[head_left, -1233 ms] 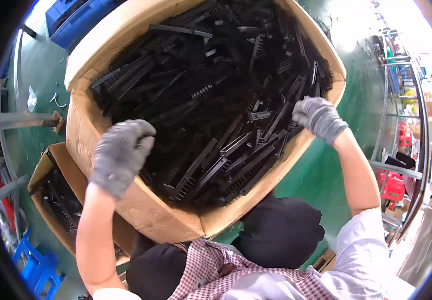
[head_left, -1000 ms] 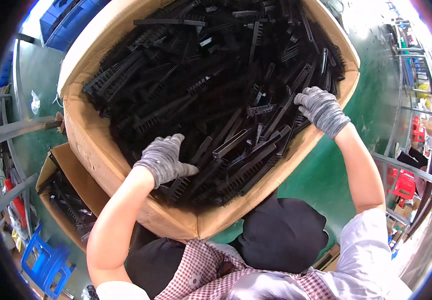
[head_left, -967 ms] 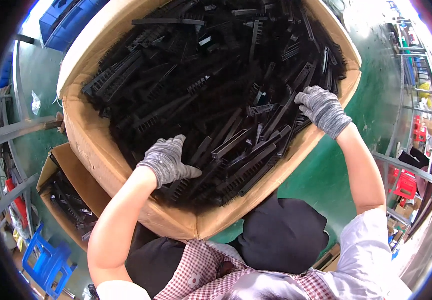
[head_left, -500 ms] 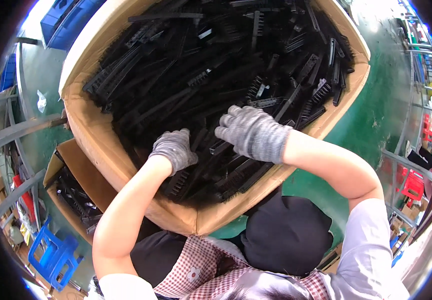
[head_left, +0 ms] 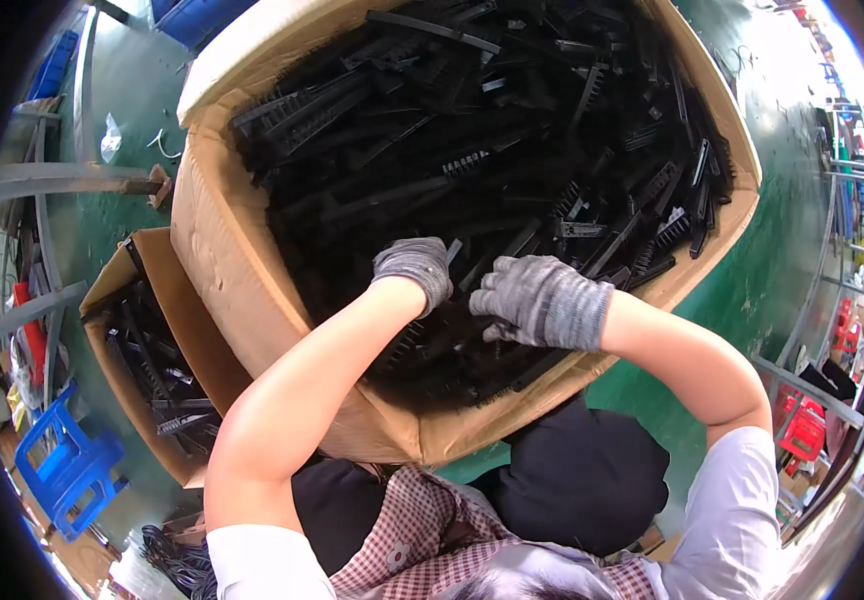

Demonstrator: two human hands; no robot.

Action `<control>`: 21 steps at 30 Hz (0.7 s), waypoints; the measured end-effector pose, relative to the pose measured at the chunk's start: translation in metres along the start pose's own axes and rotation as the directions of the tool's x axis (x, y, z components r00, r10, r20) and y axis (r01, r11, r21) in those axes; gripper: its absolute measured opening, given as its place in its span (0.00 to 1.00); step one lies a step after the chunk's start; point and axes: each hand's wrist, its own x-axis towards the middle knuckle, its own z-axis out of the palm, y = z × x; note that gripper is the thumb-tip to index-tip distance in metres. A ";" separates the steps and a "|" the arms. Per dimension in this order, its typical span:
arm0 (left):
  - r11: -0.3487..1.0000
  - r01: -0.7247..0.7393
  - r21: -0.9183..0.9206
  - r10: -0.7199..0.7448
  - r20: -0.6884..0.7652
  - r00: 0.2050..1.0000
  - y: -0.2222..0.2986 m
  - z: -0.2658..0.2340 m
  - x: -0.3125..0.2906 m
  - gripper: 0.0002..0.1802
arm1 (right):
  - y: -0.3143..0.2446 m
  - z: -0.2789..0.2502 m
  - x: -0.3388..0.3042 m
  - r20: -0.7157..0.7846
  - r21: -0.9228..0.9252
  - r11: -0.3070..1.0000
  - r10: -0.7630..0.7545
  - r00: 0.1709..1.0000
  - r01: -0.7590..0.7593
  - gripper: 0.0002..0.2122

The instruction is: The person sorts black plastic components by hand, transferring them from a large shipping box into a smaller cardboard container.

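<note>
Black comb-like plastic strips lie in a deep heap inside a large cardboard box. Both my hands wear grey knitted gloves and are over the heap near the box's front side. My left hand is bent downward with its fingers curled; the short end of a strip shows beside them. What it grips is hidden against the black pile. A little to the right, my right hand faces it, fingers bent inward and thumb below. Anything between its fingertips is too dark to make out.
A smaller open carton with more black parts stands left of the big box. A blue plastic stool is at lower left, near a metal rack bar. On the right are metal racks and a red stool.
My view has shifted, so the box appears farther right and slightly lower. My left hand has moved right, closer to my right hand, whose fingers have curled more.
</note>
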 end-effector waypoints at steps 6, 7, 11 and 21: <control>0.967 -0.195 -0.166 0.172 -0.144 0.975 -0.024 -0.044 -0.033 0.17 | -0.035 -0.056 -0.045 -0.245 -0.159 0.987 -0.016 0.969 -0.024 0.13; 0.921 -0.279 -0.272 0.219 -0.231 0.948 -0.039 -0.052 -0.045 0.14 | -0.034 -0.064 -0.052 -0.282 -0.188 0.982 -0.018 0.959 -0.037 0.14; 0.670 -0.611 -0.422 0.222 -0.671 0.707 -0.094 -0.074 -0.109 0.09 | -0.033 -0.107 -0.078 -0.536 0.255 0.966 0.175 0.825 -0.039 0.15; 0.758 -0.568 -0.321 -0.314 -0.943 0.114 -0.229 -0.006 -0.285 0.18 | -0.064 -0.139 0.010 -0.704 0.581 0.783 0.347 0.620 0.222 0.13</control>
